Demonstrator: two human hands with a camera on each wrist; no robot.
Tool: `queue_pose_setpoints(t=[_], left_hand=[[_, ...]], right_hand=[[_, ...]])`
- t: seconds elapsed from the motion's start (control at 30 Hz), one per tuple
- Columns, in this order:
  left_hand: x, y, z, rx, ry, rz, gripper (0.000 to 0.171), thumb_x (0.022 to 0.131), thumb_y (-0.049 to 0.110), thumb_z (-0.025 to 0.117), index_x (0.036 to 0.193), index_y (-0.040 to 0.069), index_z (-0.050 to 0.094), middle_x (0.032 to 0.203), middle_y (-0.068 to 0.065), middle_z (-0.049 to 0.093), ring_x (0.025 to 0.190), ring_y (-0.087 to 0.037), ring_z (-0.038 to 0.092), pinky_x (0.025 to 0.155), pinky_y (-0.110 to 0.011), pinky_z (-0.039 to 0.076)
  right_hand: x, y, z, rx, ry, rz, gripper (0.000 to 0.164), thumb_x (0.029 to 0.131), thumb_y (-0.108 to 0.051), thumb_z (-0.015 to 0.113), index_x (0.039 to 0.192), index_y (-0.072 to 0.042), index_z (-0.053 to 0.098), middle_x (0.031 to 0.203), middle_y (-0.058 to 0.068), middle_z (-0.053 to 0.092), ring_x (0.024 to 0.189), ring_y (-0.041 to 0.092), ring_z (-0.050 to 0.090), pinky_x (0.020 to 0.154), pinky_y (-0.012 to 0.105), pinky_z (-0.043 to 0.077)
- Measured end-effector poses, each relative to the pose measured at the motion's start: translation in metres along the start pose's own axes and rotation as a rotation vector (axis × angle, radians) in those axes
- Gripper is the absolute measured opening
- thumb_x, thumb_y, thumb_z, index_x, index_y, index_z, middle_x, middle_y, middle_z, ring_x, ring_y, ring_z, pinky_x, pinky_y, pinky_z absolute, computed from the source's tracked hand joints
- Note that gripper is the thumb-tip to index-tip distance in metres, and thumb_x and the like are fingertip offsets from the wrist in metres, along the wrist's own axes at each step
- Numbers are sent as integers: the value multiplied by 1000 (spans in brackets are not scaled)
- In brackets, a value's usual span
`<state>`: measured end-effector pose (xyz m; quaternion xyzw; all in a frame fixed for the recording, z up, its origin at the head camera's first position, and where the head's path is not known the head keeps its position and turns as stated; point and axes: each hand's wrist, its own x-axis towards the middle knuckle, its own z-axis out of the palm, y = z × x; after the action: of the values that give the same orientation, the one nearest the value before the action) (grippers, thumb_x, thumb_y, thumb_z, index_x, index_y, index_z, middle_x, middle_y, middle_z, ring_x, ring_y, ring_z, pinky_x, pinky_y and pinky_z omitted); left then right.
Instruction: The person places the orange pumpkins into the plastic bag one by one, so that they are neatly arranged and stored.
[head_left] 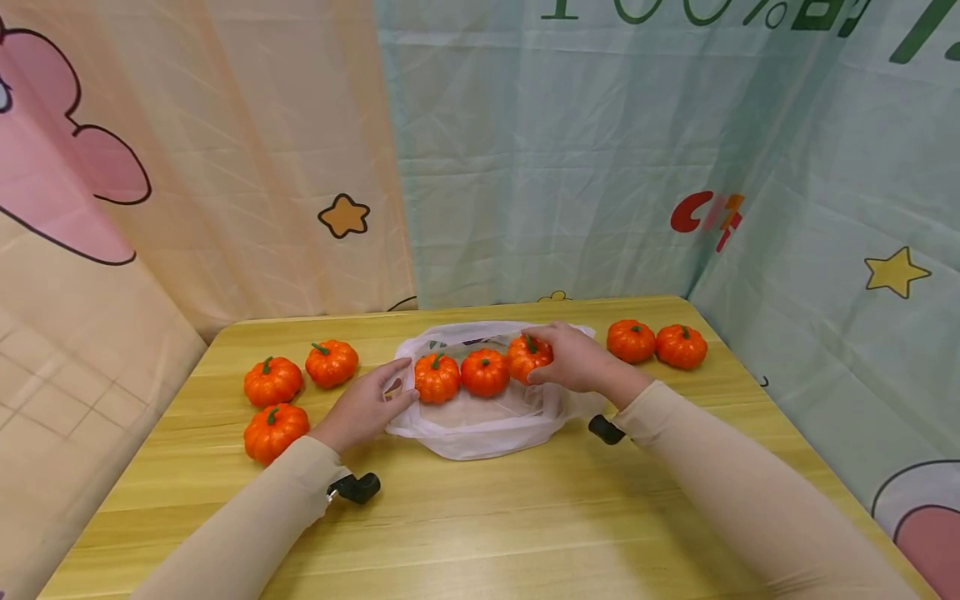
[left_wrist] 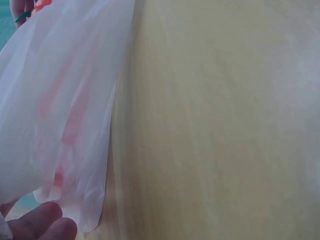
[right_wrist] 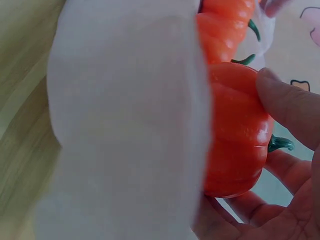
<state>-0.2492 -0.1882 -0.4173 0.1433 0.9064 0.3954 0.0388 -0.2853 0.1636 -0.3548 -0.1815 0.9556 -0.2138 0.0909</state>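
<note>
A white plastic bag lies on the table with its mouth spread wide. Inside its opening sit two small orange pumpkins, a left pumpkin and a middle pumpkin, side by side. My right hand grips a third pumpkin at the right of this row, thumb on one side and fingers on the other, its green stem pointing out between them. With thumb and fingers my left hand holds the left rim of the bag, close beside the left pumpkin. Bag plastic hides part of the gripped pumpkin in the right wrist view.
Three more pumpkins stand left of the bag, the nearest pumpkin close to my left forearm. Two others, including an outer pumpkin, stand right of it. Printed curtains hang behind the wooden table.
</note>
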Motion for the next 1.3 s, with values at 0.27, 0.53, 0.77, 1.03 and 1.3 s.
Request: queue_pose_setpoints(t=[0.27, 0.53, 0.77, 1.03, 1.3], left_hand=[[1, -1, 0, 1, -2, -3, 67, 103, 32, 68, 161, 9, 43, 166, -19, 42, 142, -39, 57, 120, -55, 43], [1, -2, 0, -4, -6, -13, 67, 103, 33, 68, 161, 10, 42, 167, -19, 41, 142, -39, 56, 120, -55, 42], [0, -2, 0, 7, -1, -3, 67, 103, 31, 68, 160, 8, 43, 165, -20, 43, 142, -39, 57, 120, -56, 42], [1, -2, 0, 3, -3, -12, 68, 103, 32, 68, 161, 9, 43, 165, -20, 42, 142, -39, 56, 120, -55, 42], [1, -1, 0, 5, -5, -21, 68, 103, 33, 68, 161, 9, 42, 166, -21, 42, 142, -39, 56, 121, -55, 42]], right_hand=[[8, 10, 6, 2, -7, 13, 81, 91, -24, 83, 161, -10, 44, 162, 18, 48, 146, 40, 49, 120, 56, 45], [14, 14, 13, 28, -1, 44, 80, 92, -20, 82, 161, -7, 42, 161, 18, 50, 147, 40, 49, 123, 56, 41], [16, 16, 25, 72, 11, 55, 78, 94, -17, 80, 161, -4, 41, 160, 19, 50, 146, 38, 49, 125, 55, 39], [17, 21, 31, 29, 17, 39, 78, 95, -19, 77, 162, -6, 40, 164, 20, 44, 148, 41, 46, 125, 56, 38], [15, 25, 32, 46, 33, 46, 80, 92, -12, 76, 163, -10, 39, 167, 19, 40, 151, 43, 42, 125, 57, 37]])
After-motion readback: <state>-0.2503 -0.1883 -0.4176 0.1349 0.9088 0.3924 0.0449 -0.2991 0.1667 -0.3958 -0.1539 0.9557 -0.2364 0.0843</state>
